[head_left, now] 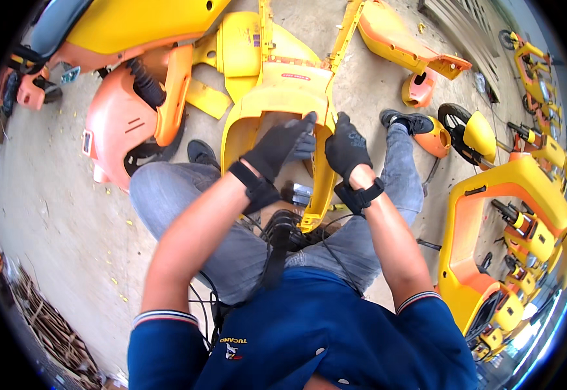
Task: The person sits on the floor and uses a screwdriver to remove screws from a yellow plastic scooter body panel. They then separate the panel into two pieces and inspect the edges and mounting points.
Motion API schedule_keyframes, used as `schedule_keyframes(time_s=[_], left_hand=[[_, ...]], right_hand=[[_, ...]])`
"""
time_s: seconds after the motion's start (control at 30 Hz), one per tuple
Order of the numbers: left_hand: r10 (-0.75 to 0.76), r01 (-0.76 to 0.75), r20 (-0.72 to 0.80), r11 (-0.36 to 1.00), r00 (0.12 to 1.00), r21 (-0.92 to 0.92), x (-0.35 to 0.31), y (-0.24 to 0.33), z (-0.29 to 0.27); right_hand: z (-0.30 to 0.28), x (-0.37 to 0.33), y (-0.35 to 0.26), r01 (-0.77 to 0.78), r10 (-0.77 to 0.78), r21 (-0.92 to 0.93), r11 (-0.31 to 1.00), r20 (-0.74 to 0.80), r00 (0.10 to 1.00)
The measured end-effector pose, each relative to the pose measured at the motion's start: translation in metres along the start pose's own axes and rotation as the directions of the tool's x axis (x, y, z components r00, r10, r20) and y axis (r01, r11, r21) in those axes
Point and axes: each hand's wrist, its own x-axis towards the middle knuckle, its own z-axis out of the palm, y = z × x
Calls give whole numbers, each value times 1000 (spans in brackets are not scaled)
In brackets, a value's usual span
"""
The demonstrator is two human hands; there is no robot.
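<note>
A yellow plastic scooter body panel (294,94) with a large opening stands between my legs, its two long arms pointing away from me. Both hands wear black gloves and wrist straps. My left hand (282,148) reaches across the opening, fingers curled, its fingertips close to the right upper corner of the rim. What those fingers pinch, if anything, is hidden. On the panel's right side wall, my right hand (347,146) is closed around the edge, thumb side up near the same corner. Small dark and silvery items (298,194) lie below the opening, partly covered.
A faded orange-yellow scooter (118,114) stands at the left. Loose yellow panels (241,45) lie beyond my piece, and a long shell (404,42) is at the far right. Yellow scooters (469,201) line the right side. A stick pile (52,325) lies lower left.
</note>
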Motion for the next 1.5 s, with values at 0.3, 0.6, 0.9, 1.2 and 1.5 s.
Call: schedule_keyframes(time_s=[0.3,0.6,0.9,1.2,1.5], left_hand=[[-68,-216,-539,868,840,-447,11,-15,30],[-67,-144,-521,924,851,-353,5,-6,33],[-79,-88,-557,960,827,-267,-4,1,39],[-107,-60,-533,956,840,-286,-6,2,36],[-137,-9,-545,967,827,-256,-7,3,32]], right_hand=[[21,-24,6,-5,7,49,999,-43,999],[5,-20,-8,-87,85,31,996,54,995],[19,-21,-13,-55,56,1,998,-23,998],[21,-21,-5,-37,37,33,999,10,999],[11,-27,-13,-64,65,78,995,-8,998]])
